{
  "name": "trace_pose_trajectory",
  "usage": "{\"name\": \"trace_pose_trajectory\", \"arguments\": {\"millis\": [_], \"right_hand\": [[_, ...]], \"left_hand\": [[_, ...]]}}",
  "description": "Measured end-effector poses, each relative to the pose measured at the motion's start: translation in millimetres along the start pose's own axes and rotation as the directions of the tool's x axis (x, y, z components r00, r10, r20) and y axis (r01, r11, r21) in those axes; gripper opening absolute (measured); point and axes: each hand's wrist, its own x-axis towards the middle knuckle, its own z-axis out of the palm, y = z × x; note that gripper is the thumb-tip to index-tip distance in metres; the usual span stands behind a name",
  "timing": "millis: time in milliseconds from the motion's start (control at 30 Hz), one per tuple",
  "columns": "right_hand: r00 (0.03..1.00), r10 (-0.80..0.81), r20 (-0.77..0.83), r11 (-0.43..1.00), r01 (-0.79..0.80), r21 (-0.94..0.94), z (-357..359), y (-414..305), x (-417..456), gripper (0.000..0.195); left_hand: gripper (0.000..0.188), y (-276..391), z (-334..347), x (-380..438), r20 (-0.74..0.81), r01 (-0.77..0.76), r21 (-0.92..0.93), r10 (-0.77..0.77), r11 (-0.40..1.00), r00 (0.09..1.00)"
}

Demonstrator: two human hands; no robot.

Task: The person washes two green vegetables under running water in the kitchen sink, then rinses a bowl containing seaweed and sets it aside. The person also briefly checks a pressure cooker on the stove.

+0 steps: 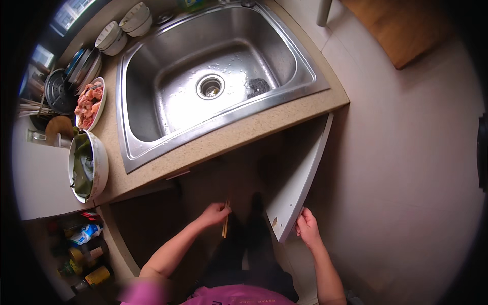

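Note:
A pair of wooden chopsticks (225, 225) is held in my left hand (216, 214), in front of the dark cabinet under the sink. My right hand (307, 228) grips the outer edge of a white cabinet door (295, 183), which stands swung out from below the counter. Above both hands is a stainless steel sink (183, 114) with water drops and a dark scouring pad (258, 87) on its floor. Its drain (210, 87) has small scraps in it. The cabinet's inside is mostly lost in shadow.
On the counter (225, 152), left of the sink, stand a white bowl (101, 167) with dark green leafy pieces and a plate of raw meat (89, 105). Stacked bowls (111, 38) and plates (85, 66) stand behind. Bottles and packets (85, 255) fill a lower-left compartment.

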Motion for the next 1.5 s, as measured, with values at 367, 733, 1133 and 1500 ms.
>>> {"name": "trace_pose_trajectory", "arguments": {"millis": [367, 733, 1133, 1500], "right_hand": [[0.996, -0.084, 0.006, 0.98, 0.082, 0.181, 0, 11, 6, 0.009], [0.971, -0.232, -0.059, 0.973, 0.23, -0.036, -1, 50, -12, 0.019], [0.973, -0.223, -0.059, 0.944, 0.2, -0.261, -3, 72, -20, 0.038], [0.95, -0.259, -0.174, 0.93, 0.197, -0.31, 31, 56, -9, 0.035]], "left_hand": [[0.012, -85, -41, 346, -0.525, -0.183, 0.633, 0.591, 0.752, 0.613], [0.013, -45, -103, 421, -0.594, 0.066, 0.678, 0.492, 0.732, 0.637], [0.014, -56, -117, 420, -0.647, 0.121, 0.642, 0.45, 0.757, 0.616], [0.016, -66, -97, 396, -0.656, 0.048, 0.6, 0.457, 0.799, 0.601]]}}
